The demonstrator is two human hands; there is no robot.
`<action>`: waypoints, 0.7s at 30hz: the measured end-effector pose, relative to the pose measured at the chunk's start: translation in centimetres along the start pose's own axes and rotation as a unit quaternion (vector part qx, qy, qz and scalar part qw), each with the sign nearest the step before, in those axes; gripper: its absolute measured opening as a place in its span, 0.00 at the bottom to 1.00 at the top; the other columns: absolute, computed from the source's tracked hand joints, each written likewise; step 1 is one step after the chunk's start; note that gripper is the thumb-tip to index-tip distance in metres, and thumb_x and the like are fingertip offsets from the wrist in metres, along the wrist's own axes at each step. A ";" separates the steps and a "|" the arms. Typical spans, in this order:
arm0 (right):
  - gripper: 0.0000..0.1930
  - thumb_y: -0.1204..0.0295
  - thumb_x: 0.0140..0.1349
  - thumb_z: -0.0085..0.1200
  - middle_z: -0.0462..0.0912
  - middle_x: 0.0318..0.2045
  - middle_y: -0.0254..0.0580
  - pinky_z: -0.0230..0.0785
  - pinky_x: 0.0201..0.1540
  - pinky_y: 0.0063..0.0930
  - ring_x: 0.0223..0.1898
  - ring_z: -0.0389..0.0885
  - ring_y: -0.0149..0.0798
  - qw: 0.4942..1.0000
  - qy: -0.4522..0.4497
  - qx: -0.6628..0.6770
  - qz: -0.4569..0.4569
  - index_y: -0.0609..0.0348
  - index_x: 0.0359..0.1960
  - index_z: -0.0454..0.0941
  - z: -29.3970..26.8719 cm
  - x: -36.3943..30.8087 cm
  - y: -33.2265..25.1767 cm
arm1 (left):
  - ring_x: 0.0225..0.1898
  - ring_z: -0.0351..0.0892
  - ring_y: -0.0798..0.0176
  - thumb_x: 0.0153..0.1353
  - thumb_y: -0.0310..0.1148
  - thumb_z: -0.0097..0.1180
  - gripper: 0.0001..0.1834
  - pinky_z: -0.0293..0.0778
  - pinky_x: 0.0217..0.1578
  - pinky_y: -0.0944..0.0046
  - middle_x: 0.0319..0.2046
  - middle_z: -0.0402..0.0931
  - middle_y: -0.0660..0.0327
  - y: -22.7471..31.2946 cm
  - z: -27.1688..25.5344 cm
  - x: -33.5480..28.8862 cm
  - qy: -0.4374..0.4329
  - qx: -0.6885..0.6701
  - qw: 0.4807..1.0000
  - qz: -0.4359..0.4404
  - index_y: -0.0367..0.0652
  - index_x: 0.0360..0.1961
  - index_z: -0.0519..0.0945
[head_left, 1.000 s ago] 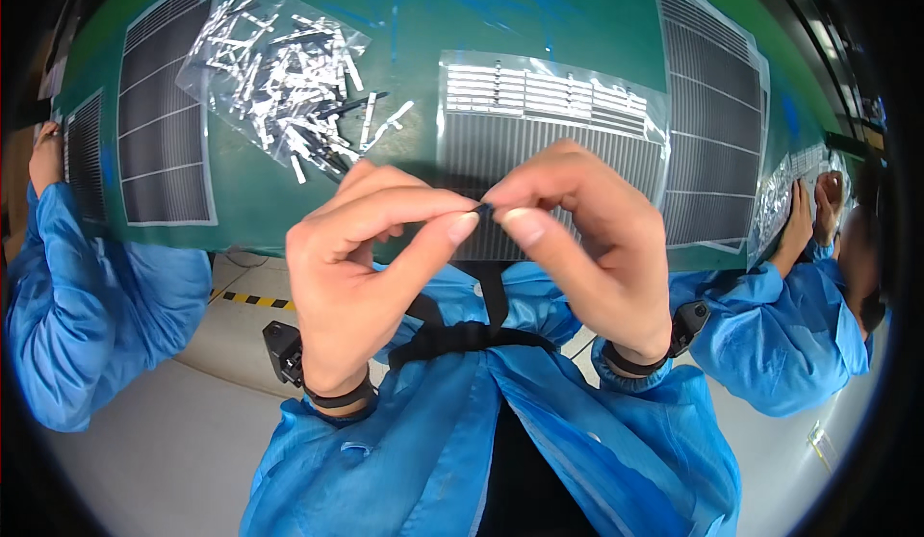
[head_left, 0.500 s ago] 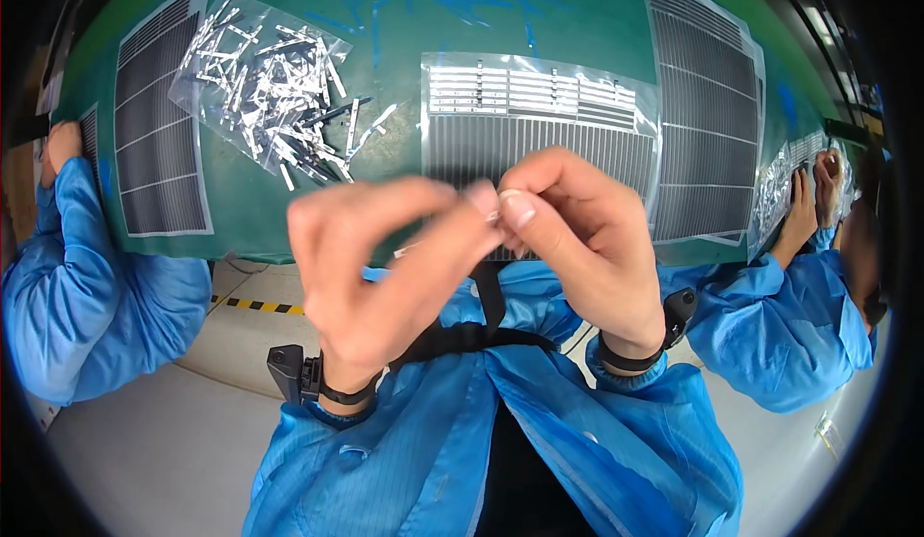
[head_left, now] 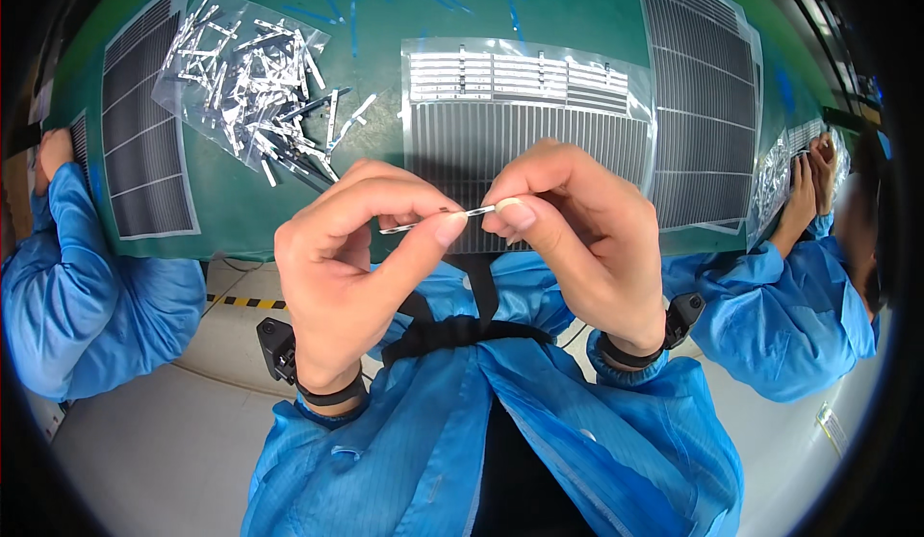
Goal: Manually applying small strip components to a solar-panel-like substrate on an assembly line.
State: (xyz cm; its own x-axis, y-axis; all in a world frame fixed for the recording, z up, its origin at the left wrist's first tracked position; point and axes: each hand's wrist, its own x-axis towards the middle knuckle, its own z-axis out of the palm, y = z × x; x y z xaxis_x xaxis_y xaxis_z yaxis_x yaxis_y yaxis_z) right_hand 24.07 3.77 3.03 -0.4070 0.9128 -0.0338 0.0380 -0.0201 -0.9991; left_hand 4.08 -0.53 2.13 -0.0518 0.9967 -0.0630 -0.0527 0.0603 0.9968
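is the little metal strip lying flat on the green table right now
No, the thin metal strip is held up above the green table, pinched between the left hand and the right hand.

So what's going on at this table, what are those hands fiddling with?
A person in a blue coat holds a thin silvery metal strip up in front of them, pinched at one end by the left hand and at the other by the right hand. Below on the green table lie a clear bag of similar strips and a grid-patterned sheet, with more such sheets at the sides. Other people in blue sleeves work at either edge.
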 end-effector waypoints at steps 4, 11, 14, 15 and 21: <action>0.03 0.79 0.69 0.60 0.83 0.33 0.42 0.75 0.37 0.25 0.33 0.82 0.33 1.000 -0.005 0.003 -0.002 0.68 0.41 0.81 0.0 0.1 -0.1 | 0.36 0.77 0.69 0.56 0.15 0.69 0.07 0.68 0.37 0.69 0.34 0.85 0.58 -0.1 0.0 0.1 0.006 -0.003 1.000 -0.006 0.33 0.36 0.86; 0.04 0.78 0.73 0.57 0.83 0.34 0.37 0.73 0.38 0.21 0.35 0.79 0.26 0.995 -0.051 0.076 0.051 0.67 0.43 0.79 -0.6 0.0 -0.1 | 0.39 0.76 0.66 0.51 0.18 0.72 0.09 0.68 0.40 0.66 0.39 0.85 0.55 -0.7 -0.6 0.8 -0.050 0.032 0.994 0.097 0.36 0.34 0.87; 0.05 0.76 0.75 0.55 0.83 0.34 0.34 0.72 0.38 0.19 0.36 0.79 0.23 0.981 -0.078 0.148 0.098 0.66 0.46 0.79 -1.0 -0.2 0.2 | 0.41 0.75 0.63 0.48 0.25 0.75 0.08 0.67 0.43 0.63 0.42 0.86 0.52 -1.2 -0.9 1.1 -0.090 0.083 0.980 0.160 0.39 0.31 0.88; 0.05 0.75 0.75 0.55 0.83 0.35 0.33 0.71 0.39 0.18 0.37 0.78 0.22 0.975 -0.089 0.173 0.106 0.65 0.46 0.79 -1.1 -0.2 0.3 | 0.40 0.75 0.63 0.48 0.26 0.75 0.08 0.67 0.43 0.63 0.42 0.87 0.53 -1.3 -1.2 1.1 -0.095 0.091 0.976 0.173 0.40 0.30 0.88; 0.04 0.82 0.72 0.53 0.82 0.37 0.43 0.74 0.40 0.22 0.37 0.80 0.27 0.972 -0.100 0.168 0.127 0.70 0.43 0.80 -1.9 -0.5 -0.5 | 0.36 0.76 0.63 0.51 0.21 0.71 0.08 0.70 0.40 0.65 0.34 0.82 0.54 -0.9 -0.8 1.5 -0.107 0.064 0.984 0.130 0.36 0.33 0.85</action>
State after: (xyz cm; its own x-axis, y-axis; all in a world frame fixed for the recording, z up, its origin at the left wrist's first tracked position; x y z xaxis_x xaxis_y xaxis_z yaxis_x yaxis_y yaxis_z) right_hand 26.00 4.10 3.60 -0.5935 0.7648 -0.2507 -0.1274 -0.3968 -0.9090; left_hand 3.22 0.86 1.12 0.1647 0.9671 0.1938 0.0619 -0.2062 0.9765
